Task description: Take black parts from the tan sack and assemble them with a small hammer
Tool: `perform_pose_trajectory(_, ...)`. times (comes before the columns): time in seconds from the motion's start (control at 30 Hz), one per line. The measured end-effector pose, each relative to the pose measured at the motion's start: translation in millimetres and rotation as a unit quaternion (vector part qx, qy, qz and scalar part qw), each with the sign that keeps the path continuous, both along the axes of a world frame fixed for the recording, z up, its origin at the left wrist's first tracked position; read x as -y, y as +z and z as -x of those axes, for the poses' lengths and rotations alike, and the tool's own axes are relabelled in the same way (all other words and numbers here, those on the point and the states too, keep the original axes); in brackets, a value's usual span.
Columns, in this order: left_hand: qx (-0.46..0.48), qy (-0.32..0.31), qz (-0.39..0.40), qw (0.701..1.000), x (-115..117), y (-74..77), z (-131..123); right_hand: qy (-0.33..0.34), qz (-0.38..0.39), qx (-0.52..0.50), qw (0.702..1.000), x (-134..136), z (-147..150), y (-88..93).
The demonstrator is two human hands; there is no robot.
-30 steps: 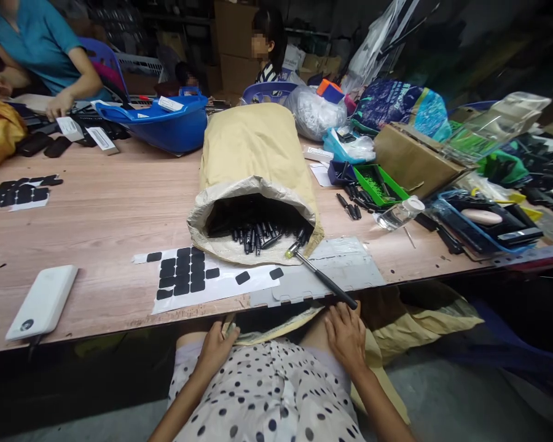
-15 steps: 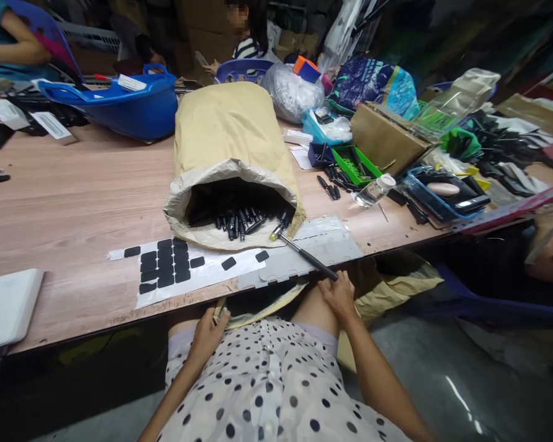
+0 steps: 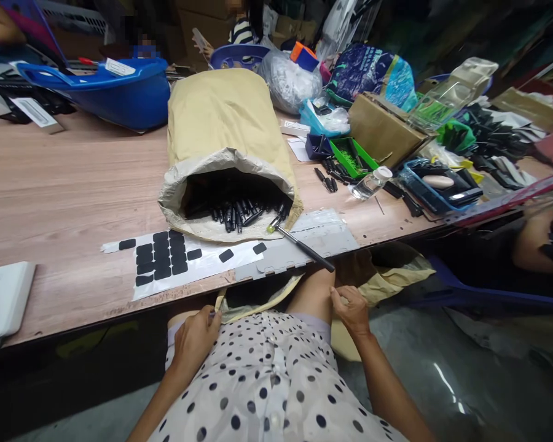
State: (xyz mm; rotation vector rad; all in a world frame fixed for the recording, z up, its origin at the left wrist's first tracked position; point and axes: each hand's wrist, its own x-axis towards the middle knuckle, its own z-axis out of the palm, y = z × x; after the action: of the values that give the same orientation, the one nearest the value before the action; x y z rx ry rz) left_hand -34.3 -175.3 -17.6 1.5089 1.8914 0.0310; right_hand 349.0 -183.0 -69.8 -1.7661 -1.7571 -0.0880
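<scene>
Head view: the lower-centre sack (image 3: 282,298) seemed light and limp, best held along its open edge; whether left hand (image 3: 196,334) or right hand (image 3: 352,310) gripped anything could not be told.

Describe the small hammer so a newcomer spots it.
On the table lies a large tan sack, its mouth facing the camera. At the mouth's lower right, the hammer slants, handle end jutting past the table's edge. Unlike the short black parts in the sack, it has a yellow-tipped head and long handle.

Black-handled hammer (image 3: 304,248), tan sack (image 3: 225,113), white garment (image 3: 253,374) with black dots
</scene>
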Motion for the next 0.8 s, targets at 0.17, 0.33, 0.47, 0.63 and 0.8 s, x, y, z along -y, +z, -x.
perform_pose_trajectory(0.17,0.024,-0.012,-0.043,0.999,-1.2,26.6,-2.8,-0.05,-0.033,-0.03,0.998,-11.7,9.2,15.1)
perform_pose_trajectory(0.33,0.075,0.013,-0.124,0.989,-6.6,29.9,-5.9,-0.146,-0.043,-0.127,0.98,-21.5,9.0,24.1)
perform_pose_trajectory(0.47,0.105,0.04,-0.168,0.979,-12.9,29.1,-5.4,-0.198,-0.069,-0.182,0.961,-28.1,8.7,32.3)
perform_pose_trajectory(0.63,0.119,0.034,-0.247,0.961,-49.9,32.2,-11.5,-0.112,-0.096,-0.126,0.981,-57.8,20.8,44.3)
perform_pose_trajectory(0.8,0.07,0.052,-0.324,0.942,-116.6,28.0,-26.9,-0.014,-0.038,-0.034,0.999,-99.2,44.7,37.4)
